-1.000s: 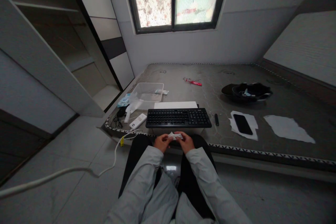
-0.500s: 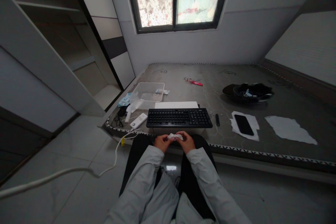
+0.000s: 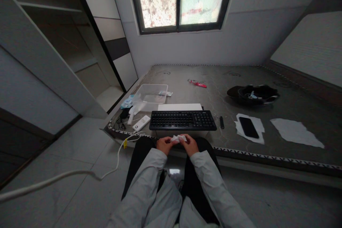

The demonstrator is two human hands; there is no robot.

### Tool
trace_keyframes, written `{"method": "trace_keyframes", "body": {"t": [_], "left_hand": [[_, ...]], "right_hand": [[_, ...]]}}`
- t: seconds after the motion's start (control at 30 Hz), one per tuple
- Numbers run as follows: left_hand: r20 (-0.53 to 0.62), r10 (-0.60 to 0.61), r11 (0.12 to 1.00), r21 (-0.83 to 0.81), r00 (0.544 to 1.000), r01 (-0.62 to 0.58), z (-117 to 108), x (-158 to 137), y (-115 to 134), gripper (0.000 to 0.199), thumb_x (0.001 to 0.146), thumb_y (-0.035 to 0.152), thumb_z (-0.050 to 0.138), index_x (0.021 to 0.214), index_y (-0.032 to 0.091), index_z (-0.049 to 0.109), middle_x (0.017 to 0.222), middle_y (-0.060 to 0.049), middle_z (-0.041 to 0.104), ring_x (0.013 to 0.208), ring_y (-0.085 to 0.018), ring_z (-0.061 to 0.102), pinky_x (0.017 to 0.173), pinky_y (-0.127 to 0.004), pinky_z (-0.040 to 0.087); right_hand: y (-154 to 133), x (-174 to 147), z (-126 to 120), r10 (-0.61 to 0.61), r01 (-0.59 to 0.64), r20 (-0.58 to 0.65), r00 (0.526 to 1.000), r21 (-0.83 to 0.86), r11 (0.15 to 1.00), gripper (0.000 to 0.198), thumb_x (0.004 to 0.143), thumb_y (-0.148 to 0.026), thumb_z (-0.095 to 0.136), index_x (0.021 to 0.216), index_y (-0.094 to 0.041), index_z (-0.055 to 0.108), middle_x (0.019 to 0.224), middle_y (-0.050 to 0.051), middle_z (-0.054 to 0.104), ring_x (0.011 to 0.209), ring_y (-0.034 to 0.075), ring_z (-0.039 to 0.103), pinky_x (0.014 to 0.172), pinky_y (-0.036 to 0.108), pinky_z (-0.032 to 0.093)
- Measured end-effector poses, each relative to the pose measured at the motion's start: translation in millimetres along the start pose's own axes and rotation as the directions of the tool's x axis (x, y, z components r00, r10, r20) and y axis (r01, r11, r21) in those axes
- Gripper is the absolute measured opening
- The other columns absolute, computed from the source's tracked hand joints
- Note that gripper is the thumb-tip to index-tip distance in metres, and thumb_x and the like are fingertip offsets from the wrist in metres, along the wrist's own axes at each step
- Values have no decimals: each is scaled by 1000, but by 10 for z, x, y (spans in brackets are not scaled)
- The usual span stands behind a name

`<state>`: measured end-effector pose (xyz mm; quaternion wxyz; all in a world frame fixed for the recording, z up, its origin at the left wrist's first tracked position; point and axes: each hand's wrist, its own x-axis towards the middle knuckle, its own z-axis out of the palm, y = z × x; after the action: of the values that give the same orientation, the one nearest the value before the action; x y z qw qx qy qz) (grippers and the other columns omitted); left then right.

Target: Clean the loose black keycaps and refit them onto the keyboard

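Note:
A small crumpled white tissue point(image 3: 178, 138) is pinched between my two hands, just in front of the keyboard's near edge. My left hand point(image 3: 165, 145) has its fingers closed on the tissue's left end. On the other end, my right hand point(image 3: 190, 145) grips it the same way. Whether anything is wrapped inside the tissue cannot be seen. The black keyboard point(image 3: 183, 120) lies right beyond my fingers, propped on a white box point(image 3: 179, 107) that shows behind it. Both forearms rest over my lap.
Left of the keyboard are a white power strip point(image 3: 141, 123) with its cable and a clear plastic bin point(image 3: 153, 91). To the right lie a small black stick point(image 3: 221, 122), a phone point(image 3: 248, 127) on tissue, a flat tissue point(image 3: 297, 133) and a black cap point(image 3: 256, 94). A red packet point(image 3: 197, 83) lies farther back.
The tissue between my hands has spread slightly and shows a more ruffled shape. My hands stay in nearly the same place.

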<state>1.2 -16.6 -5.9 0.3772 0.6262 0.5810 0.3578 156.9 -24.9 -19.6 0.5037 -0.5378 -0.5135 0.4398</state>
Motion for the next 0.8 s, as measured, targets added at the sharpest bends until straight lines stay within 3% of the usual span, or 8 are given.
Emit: {"method": "trace_keyframes", "body": {"t": [0.13, 0.33, 0.7, 0.8], "left_hand": [[-5, 17, 1000, -13, 1000, -17, -2, -5, 5, 37, 60, 50, 63, 73, 16, 71, 59, 0, 65, 56, -13, 56, 51, -22, 39], [4, 31, 996, -87, 1000, -30, -27, -26, 38, 33, 64, 44, 63, 83, 18, 71, 77, -4, 72, 75, -21, 64, 70, -29, 47], [-16, 68, 992, -107, 998, -69, -9, -7, -13, 27, 71, 36, 60, 89, 19, 70, 87, -4, 72, 85, -22, 64, 80, -35, 48], [-36, 41, 991, -127, 998, -45, -7, 3, -31, 27, 68, 36, 62, 87, 19, 70, 86, -5, 72, 84, -22, 65, 79, -34, 48]], "right_hand": [[34, 3, 2, 16, -14, 22, 1000, -51, 999, 37, 68, -47, 58, 90, -18, 63, 84, 5, 68, 79, 22, 62, 71, 33, 49], [47, -9, 12, 4, 1, 36, 999, -135, 991, 37, 68, -47, 58, 87, -17, 67, 78, 5, 69, 74, 24, 63, 70, 35, 50], [-36, -15, -10, -27, 31, 46, 999, -92, 995, 33, 67, -41, 61, 92, -20, 67, 88, 3, 69, 85, 23, 62, 81, 37, 47], [0, -6, 8, 13, -11, 95, 995, -18, 1000, 36, 66, -41, 61, 95, -20, 65, 89, 3, 68, 81, 22, 62, 74, 36, 51]]}}
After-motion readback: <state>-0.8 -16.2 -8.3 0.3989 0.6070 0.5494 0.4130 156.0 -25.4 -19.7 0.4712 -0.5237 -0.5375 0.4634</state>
